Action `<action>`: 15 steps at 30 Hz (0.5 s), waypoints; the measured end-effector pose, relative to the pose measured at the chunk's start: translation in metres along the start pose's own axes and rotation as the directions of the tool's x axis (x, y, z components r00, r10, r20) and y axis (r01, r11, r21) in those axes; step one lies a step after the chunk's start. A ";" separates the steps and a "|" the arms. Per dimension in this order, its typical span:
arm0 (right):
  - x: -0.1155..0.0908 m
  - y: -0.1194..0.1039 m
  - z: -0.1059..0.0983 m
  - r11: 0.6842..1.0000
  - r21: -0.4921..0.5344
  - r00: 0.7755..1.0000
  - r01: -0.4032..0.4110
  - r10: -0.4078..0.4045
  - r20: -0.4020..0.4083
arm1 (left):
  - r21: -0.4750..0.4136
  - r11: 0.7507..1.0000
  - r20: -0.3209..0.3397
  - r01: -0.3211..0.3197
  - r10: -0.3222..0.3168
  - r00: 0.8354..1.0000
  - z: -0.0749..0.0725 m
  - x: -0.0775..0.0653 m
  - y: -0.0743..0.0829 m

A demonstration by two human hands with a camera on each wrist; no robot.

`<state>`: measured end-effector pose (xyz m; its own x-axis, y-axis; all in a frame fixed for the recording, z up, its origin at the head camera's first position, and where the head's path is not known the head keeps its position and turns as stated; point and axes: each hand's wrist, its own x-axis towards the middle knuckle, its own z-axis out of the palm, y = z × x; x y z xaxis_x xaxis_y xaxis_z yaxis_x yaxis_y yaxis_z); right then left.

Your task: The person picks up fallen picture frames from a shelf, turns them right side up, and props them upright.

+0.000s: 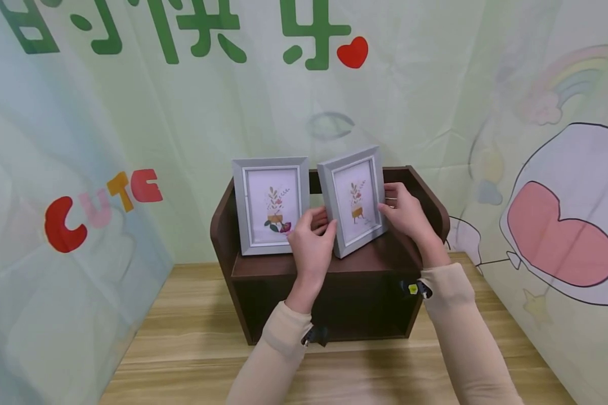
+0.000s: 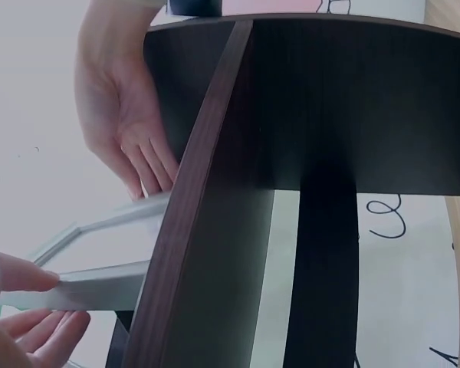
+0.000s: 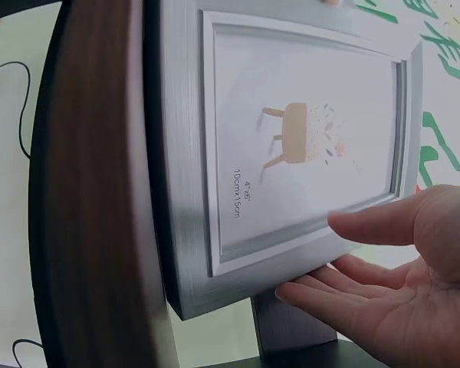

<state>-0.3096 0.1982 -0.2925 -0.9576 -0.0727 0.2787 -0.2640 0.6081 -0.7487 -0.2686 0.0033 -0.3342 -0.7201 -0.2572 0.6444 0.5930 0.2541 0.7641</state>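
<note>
A silver-grey picture frame [image 1: 357, 199] stands tilted and turned on the upper shelf of a dark brown wooden rack [image 1: 316, 306]. My left hand [image 1: 311, 244] holds its left edge, with the thumb in front and the fingers curled at the side. At the opposite edge, my right hand [image 1: 407, 211] grips it, thumb on the front and fingers behind. A matching picture frame [image 1: 238, 211] stands upright on the left part of that shelf. Both carry a print of a plant in a footed pot. In the right wrist view the held frame's print [image 3: 295, 134] lies sideways.
The rack stands on a wood-grain tabletop [image 1: 182, 332], its high sides flanking the shelf and an open compartment below. Printed fabric walls [image 1: 410, 107] rise behind and on both sides. A small dark device [image 1: 423, 289] sits at the right cuff.
</note>
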 end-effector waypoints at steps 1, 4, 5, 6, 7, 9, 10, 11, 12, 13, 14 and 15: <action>-0.002 0.000 0.000 1.000 0.004 1.000 0.000 0.000 -0.008 | 0.003 1.000 0.002 0.001 -0.001 1.000 0.000 0.002 -0.001; -0.007 0.000 -0.001 1.000 0.019 0.999 -0.008 0.009 -0.033 | 0.020 1.000 0.008 0.003 -0.003 1.000 0.000 0.005 -0.002; -0.010 0.000 -0.001 1.000 0.021 0.999 -0.012 0.013 -0.041 | 0.024 1.000 0.007 0.003 -0.003 1.000 0.000 0.007 -0.003; -0.012 0.000 -0.001 1.000 0.025 0.999 -0.016 0.017 -0.049 | 0.030 1.000 0.005 0.003 -0.003 1.000 0.000 0.008 -0.003; -0.014 0.000 -0.001 0.999 0.029 0.998 -0.021 0.023 -0.058 | 0.034 0.999 0.002 0.004 -0.004 1.000 0.001 0.009 -0.004; -0.019 0.000 -0.001 0.999 0.038 0.996 -0.030 0.033 -0.079 | 0.046 0.999 -0.003 0.006 -0.006 1.000 0.001 0.012 -0.004; -0.021 0.001 0.000 0.999 0.040 0.995 -0.036 0.040 -0.090 | 0.053 0.999 -0.006 0.008 -0.008 1.000 0.001 0.013 -0.004; -0.023 0.001 0.001 0.998 0.042 0.994 -0.041 0.045 -0.103 | 0.059 0.998 -0.008 0.010 -0.009 1.000 0.001 0.013 -0.003; -0.025 0.002 0.002 0.998 0.045 0.992 -0.044 0.049 -0.117 | 0.066 0.998 -0.009 0.012 -0.011 1.000 0.001 0.014 -0.003; -0.027 0.002 0.003 0.998 0.048 0.990 -0.048 0.054 -0.132 | 0.072 0.997 -0.009 0.013 -0.012 1.000 0.001 0.014 -0.002; -0.029 0.002 0.004 0.998 0.050 0.987 -0.048 0.055 -0.150 | 0.078 0.997 -0.008 0.012 -0.012 1.000 0.002 0.014 -0.002; -0.031 0.002 0.004 0.998 0.053 0.985 -0.045 0.054 -0.165 | 0.081 0.997 -0.006 0.012 -0.012 1.000 0.002 0.014 -0.002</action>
<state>-0.2812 0.1983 -0.3054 -0.9381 0.0918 0.3339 -0.2260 0.5682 -0.7913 -0.2810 0.0012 -0.3269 -0.7249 -0.2654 0.6357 0.5533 0.3255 0.7668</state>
